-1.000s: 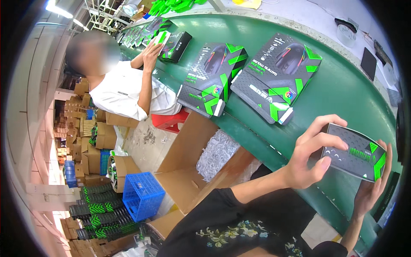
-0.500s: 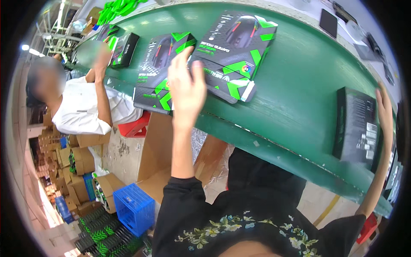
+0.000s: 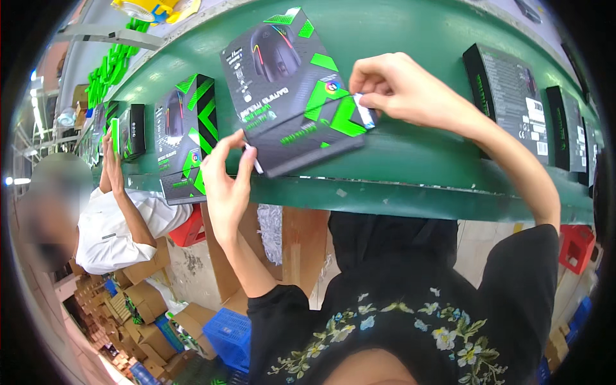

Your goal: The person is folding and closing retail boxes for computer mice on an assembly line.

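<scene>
Hands work at two corners of a black-and-green mouse box [image 3: 292,90] lying flat on the green conveyor belt [image 3: 410,38], close to its near edge. On the box's near-left corner, the left hand [image 3: 226,179] pinches a small white tab, fingers nearly closed. At the box's right corner, the right hand [image 3: 398,86] pinches another white tab between thumb and fingertips. Left of the box sits a second similar box [image 3: 186,144], where a co-worker's hand [image 3: 114,163] rests. Since the box overhangs slightly, a firm tug could probably slide it off the belt's edge.
</scene>
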The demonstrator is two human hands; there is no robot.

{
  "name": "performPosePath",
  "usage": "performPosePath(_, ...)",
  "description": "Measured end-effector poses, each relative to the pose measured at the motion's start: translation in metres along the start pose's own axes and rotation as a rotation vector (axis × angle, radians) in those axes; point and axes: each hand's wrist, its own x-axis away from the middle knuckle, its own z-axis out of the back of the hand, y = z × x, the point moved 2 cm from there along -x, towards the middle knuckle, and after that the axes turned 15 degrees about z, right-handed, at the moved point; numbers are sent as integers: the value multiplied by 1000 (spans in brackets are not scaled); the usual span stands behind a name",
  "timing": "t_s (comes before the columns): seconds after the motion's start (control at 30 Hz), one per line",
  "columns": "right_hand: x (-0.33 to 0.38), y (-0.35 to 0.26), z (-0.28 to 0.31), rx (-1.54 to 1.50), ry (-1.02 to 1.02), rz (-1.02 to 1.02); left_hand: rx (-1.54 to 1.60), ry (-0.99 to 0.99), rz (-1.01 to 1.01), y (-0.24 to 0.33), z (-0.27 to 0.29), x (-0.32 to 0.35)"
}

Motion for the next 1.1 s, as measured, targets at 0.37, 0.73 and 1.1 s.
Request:
performPosePath(0.37, 25, -8, 9, -105, -208, -164, 188, -279, 39, -9, -1, 20)
performPosePath(0.73, 33, -8, -1, 149, -107, 43, 119, 14, -20, -8, -21, 38)
performPosePath(1.1, -2, -14, 40, -278, -643, -436, 654, -42, 40, -65, 0, 93)
